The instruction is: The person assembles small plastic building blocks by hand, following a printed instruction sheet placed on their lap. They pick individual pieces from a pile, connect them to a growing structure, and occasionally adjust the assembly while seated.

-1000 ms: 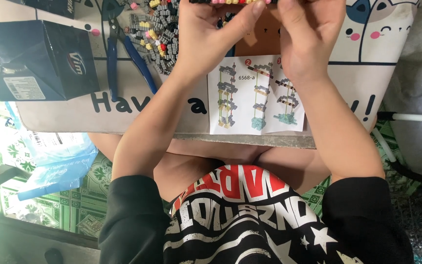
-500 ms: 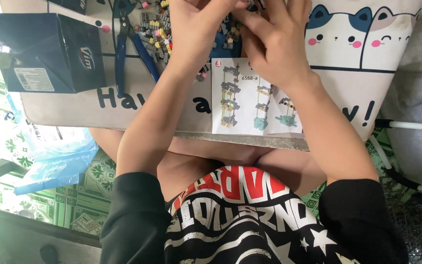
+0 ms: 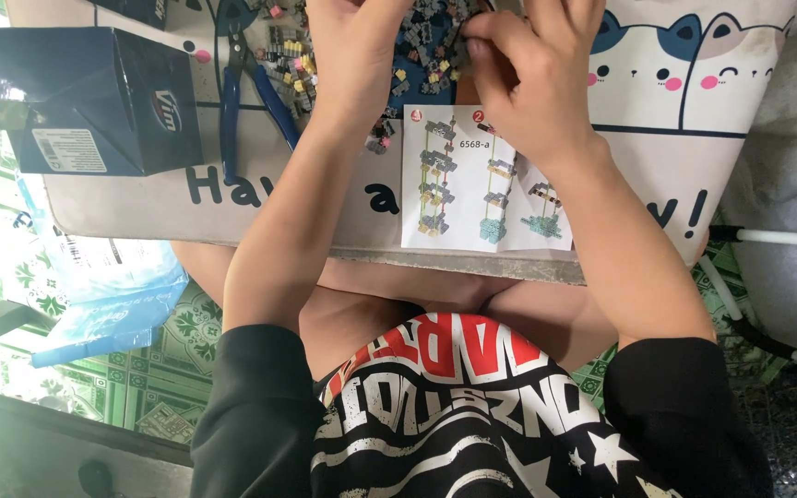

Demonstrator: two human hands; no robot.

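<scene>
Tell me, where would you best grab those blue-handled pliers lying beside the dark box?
Probably by the two blue handles of the pliers, coming from above. They lie flat on the table mat, splayed toward the person, clear of the dark box; the metal head is mostly out of frame.

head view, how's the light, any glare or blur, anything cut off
Head view: daylight blows out the left edge, washing out the blue plastic bag; soft sheen on the dark box; the instruction sheet and pliers look sharp; the left hand and right hand are cropped by the top edge over the small bricks; the picture appears upside down.
</scene>
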